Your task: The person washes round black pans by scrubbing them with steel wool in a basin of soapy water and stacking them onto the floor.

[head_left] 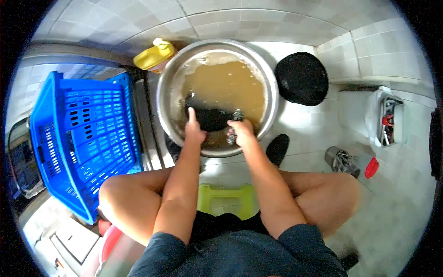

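A pale tiled floor (300, 122) is running up to a grey tiled wall (272, 27). In front of me a wide, round, silver metal basin (164, 111) is sitting on the floor, holding murky brown water (221, 85). My left hand (195, 131) is gripping the left edge of a dark black object (211, 120), which is lying partly in the water at the basin's near side. My right hand (242, 131) is pinching a grey, wiry scrubber (236, 116) by that object's right edge; I cannot tell how firmly. A round black item (302, 78) is resting on the floor just right of the basin. A yellow plastic bottle (156, 56) is standing at its far left, and a blue slatted plastic crate (87, 124) is standing to the left.
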`<state>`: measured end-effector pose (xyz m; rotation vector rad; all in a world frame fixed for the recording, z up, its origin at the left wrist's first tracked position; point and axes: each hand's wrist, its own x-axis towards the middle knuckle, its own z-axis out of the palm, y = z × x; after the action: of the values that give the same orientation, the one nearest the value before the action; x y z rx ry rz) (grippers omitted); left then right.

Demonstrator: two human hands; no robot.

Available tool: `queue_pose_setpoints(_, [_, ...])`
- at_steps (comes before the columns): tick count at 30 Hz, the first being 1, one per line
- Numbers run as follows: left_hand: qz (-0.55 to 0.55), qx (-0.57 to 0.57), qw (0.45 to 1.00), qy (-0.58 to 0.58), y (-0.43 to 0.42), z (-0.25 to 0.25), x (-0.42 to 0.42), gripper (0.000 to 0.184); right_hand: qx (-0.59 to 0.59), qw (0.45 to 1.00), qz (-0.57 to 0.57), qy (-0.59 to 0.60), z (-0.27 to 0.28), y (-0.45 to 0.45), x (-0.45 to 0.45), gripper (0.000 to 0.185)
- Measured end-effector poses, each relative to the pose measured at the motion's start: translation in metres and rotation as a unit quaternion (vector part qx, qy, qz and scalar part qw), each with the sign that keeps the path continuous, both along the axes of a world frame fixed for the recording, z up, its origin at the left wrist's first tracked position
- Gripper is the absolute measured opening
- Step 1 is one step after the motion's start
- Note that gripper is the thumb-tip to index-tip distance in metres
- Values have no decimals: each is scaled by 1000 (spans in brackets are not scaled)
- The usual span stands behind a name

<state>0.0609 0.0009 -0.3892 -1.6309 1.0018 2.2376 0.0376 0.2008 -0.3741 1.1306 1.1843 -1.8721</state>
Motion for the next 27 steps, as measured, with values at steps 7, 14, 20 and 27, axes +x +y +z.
queue_pose_setpoints(7, [-50,-166,984,-31,17,-4,6,71,79,996,-36,-9,-17,-14,-6,9])
queue_pose_setpoints(14, [-42,-126,985,-114,22,-9,11,57,105,990,-62,-74,-15,-29,-8,6])
queue_pose_setpoints(20, [-60,-125,977,-160,26,-4,10,50,59,990,-112,-57,3,-31,-12,9])
queue_pose_setpoints(27, [-74,-94,993,1,41,1,19,45,22,995,-88,44,48,-17,-20,14])
